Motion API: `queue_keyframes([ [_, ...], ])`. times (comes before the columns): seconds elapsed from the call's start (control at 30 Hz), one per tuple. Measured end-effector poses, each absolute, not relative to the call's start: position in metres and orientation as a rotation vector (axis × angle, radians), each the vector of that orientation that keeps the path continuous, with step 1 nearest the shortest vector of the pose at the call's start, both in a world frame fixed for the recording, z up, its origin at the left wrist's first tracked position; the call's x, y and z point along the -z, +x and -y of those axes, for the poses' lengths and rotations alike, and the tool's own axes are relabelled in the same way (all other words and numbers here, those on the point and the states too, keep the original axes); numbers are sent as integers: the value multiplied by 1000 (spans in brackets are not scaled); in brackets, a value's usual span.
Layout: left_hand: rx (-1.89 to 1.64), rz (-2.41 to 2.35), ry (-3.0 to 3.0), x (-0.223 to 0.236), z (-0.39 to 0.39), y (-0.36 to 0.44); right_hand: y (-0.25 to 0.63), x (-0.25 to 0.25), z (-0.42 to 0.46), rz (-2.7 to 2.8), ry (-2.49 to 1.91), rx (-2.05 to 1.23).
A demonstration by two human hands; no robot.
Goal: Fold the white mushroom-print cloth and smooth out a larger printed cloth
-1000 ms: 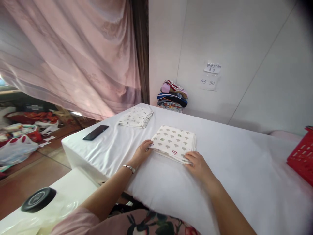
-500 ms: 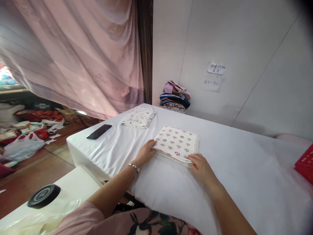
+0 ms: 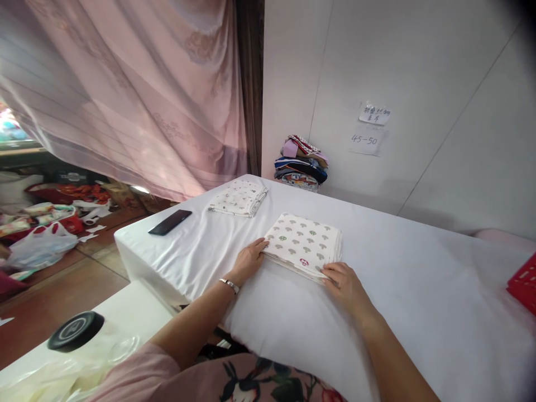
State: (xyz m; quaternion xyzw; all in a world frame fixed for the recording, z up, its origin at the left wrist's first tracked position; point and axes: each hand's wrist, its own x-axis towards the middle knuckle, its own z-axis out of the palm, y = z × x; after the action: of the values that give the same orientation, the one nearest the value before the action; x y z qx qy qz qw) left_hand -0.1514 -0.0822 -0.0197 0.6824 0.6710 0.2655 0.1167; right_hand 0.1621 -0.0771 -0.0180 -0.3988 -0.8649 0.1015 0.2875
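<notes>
A folded white cloth (image 3: 299, 240) with grey, green and red mushroom-like prints lies flat on the white-covered table (image 3: 402, 279). At its near left corner, my left hand (image 3: 250, 258) grips the edge between thumb and fingers. My right hand (image 3: 344, 285) pinches the near right corner, thumb below and fingertips on top. The cloth's layers show along its near and right edges. Farther back to the left sits another folded white cloth (image 3: 238, 198) with small dark prints, untouched by either hand.
A black phone (image 3: 171, 222) lies near the table's left edge. Folded clothes (image 3: 300, 164) are piled by the wall at the back. A red basket (image 3: 523, 285) stands at far right. On a lower white surface, a black-lidded container (image 3: 76, 331) sits beside clear plastic.
The view has shifted very slightly. Both hands keep their places at the cloth's near corners, and the cloth stays where it was.
</notes>
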Motion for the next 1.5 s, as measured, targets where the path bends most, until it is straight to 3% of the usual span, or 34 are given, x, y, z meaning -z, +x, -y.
queue_keyframes([
  [0.47, -895, -1841, 2101, 5, 80, -138, 156, 7, 84, 2290, -1092, -316],
  [0.83, -567, -1854, 2234, 11, 76, -122, 151, 14, 80, 2187, -1091, -369],
  [1.07, -671, -1773, 2460, -5, 62, -88, 150, 8, 85, 2159, -1094, -379],
  [1.5, -567, -1830, 2717, 21, 52, -65, 150, 19, 79, 2090, -1049, -300],
])
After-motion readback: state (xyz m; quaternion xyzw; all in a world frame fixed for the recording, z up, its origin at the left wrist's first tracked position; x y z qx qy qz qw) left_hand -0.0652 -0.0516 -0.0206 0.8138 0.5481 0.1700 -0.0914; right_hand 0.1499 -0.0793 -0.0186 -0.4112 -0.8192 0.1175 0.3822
